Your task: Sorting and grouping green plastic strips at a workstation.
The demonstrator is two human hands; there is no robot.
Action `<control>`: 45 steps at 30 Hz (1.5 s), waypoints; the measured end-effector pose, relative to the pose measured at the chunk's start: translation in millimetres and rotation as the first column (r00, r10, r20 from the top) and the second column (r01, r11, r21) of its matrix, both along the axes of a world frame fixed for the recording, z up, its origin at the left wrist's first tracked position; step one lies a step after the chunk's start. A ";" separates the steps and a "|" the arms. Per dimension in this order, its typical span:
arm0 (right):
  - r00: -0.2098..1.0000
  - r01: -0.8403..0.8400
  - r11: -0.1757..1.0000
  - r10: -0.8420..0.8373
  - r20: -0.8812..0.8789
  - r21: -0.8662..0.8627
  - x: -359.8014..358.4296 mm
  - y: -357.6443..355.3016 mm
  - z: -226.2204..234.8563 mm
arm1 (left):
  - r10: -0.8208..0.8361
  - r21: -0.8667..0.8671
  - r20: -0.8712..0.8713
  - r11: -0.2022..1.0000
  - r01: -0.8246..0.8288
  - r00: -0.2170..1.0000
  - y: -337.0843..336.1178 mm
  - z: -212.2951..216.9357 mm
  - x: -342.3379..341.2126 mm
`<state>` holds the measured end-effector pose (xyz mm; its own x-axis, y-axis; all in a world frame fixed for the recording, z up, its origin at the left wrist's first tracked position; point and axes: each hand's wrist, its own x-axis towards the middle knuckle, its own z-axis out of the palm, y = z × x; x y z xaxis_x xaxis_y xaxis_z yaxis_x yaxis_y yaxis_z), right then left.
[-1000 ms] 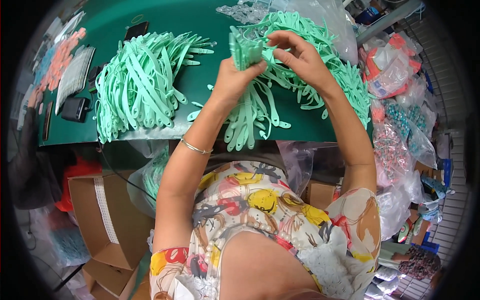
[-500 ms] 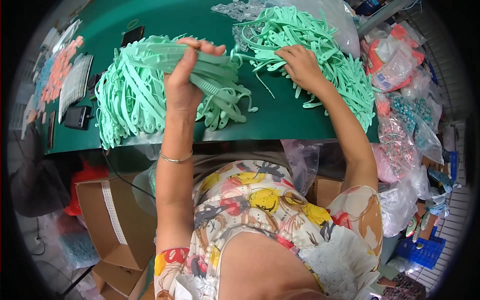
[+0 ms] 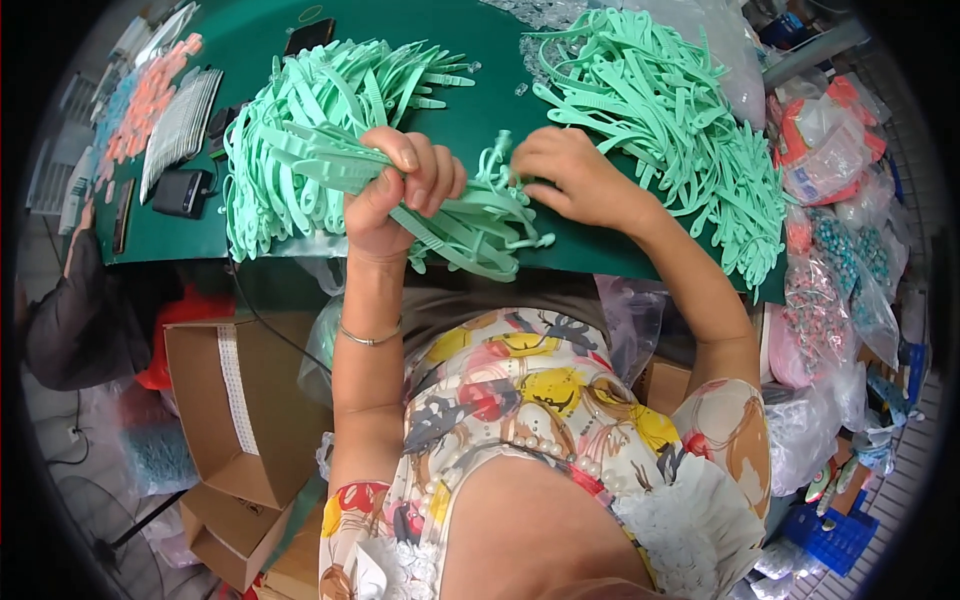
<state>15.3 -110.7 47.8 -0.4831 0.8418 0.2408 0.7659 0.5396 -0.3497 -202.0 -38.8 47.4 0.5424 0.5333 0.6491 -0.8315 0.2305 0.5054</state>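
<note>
My left hand (image 3: 405, 190) is closed round a bundle of mint-green ridged plastic straps (image 3: 460, 235), held above the front edge of the table. The strap ends stick out on both sides of the fist. My right hand (image 3: 580, 180) is at the right-hand ends of this bundle, its fingers curled and pinching at a mint-green strap, partly hidden by the fingertips. To the left of the bundle lies a thick heap of the same straps (image 3: 290, 190), laid roughly side by side. On the right spreads a looser, tangled pile of them (image 3: 660, 130).
The green table (image 3: 420, 110) carries a phone (image 3: 310, 37), a black box-like device (image 3: 183, 193), a stack of grey strips (image 3: 180, 130) and coral pieces (image 3: 150, 100). Clear plastic bags (image 3: 830, 150) crowd the right side. A cardboard box (image 3: 255, 400) stands below left; another person's sleeve (image 3: 70, 330) shows there.
My right hand has come away from the right-hand pile toward the bundle in my left hand. The left hand has lowered with its bundle, closer to the table's front edge.
</note>
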 end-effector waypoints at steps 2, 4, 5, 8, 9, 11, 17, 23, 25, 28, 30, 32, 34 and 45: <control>0.999 0.036 0.997 -0.037 -0.021 -0.061 -2.5 0.6 -4.9 | -0.008 0.032 0.067 0.999 0.006 0.998 2.8 11.5 -2.3; 0.980 0.107 0.989 -0.121 -0.156 -0.099 2.2 0.4 -10.1 | -0.019 -0.004 0.122 1.000 0.020 0.992 11.8 30.0 5.6; 0.938 0.114 0.977 -0.166 -0.304 -0.181 3.8 -0.2 -7.5 | -0.027 -0.034 0.179 0.999 0.034 0.983 16.8 40.9 8.0; 0.842 0.179 0.910 -0.338 -0.421 -0.374 9.8 -7.1 7.9 | -0.055 -0.021 0.232 0.998 0.061 0.971 29.9 73.9 10.5; 0.842 0.180 0.910 -0.339 -0.420 -0.374 13.3 -9.5 8.2 | -0.056 -0.021 0.233 0.998 0.062 0.971 29.3 82.9 9.9; 0.931 0.288 0.958 -0.281 -0.234 -0.003 21.1 -16.3 9.4 | 0.159 -0.115 0.165 0.983 -0.141 0.973 26.9 94.5 6.8; 0.955 0.199 0.962 -0.233 0.183 0.185 40.6 -28.1 -5.9 | -0.160 -0.116 0.204 0.976 0.186 0.966 19.5 81.6 7.8; 0.836 0.324 0.941 -0.239 -0.495 0.093 28.3 -18.8 32.4 | 0.209 -0.187 -0.523 0.918 -0.350 0.827 -10.8 44.0 34.4; 0.837 0.340 0.934 -0.248 -0.487 0.109 24.3 -15.2 50.0 | 0.253 -0.098 -0.637 0.910 -0.402 0.728 -17.9 49.0 52.2; 0.812 0.305 0.941 -0.179 -0.556 0.143 15.7 -4.5 62.8 | 0.221 -0.012 -0.668 0.952 -0.307 0.710 -15.2 41.9 75.2; 0.833 0.264 0.957 -0.162 -0.529 0.123 16.1 -0.5 69.9 | 0.216 0.001 -0.650 0.959 -0.283 0.729 -10.2 32.3 85.4; 0.841 0.193 0.978 -0.126 -0.527 0.075 21.1 7.4 76.1 | 0.248 0.052 -0.665 0.956 -0.288 0.705 -6.3 29.3 86.0; 0.858 0.303 0.935 -0.185 -0.478 0.182 46.5 27.4 76.6 | 0.234 -0.005 -0.646 0.951 -0.311 0.727 -6.4 34.7 80.4; 0.703 0.379 0.887 -0.460 0.543 0.262 109.5 150.7 7.6 | 0.089 -0.239 -0.323 0.956 -0.172 0.942 11.3 16.8 66.7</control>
<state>124.8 39.9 55.4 -0.1654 0.9746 0.1508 0.9532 0.1188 0.2780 -135.3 -27.5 64.2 0.6060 0.7400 0.2918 -0.6778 0.2883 0.6764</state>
